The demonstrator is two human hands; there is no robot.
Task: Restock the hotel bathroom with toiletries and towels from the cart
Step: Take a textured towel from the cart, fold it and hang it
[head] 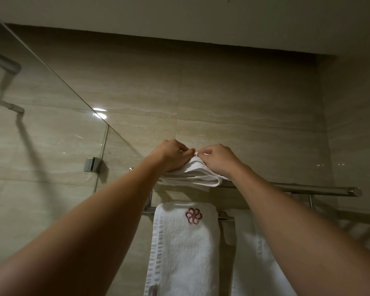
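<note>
- Both hands pinch the top fold of the folded towel (192,175): left hand (171,154), right hand (219,159), fingertips almost meeting.
- This towel lies on the left end of the rack (297,188).
- A second towel (184,248) with a red emblem hangs from the lower bar.

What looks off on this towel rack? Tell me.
Only the folded towel on the rack: layers uneven, front edge overhanging it. Left hand and right hand pinch its top. The logo towel hangs straight.

Your arms reach up, both extended, bare forearms converging; left grip (172,155) and right grip (219,160) nearly touching, curled fingers pinching folded towel (193,175).
</note>
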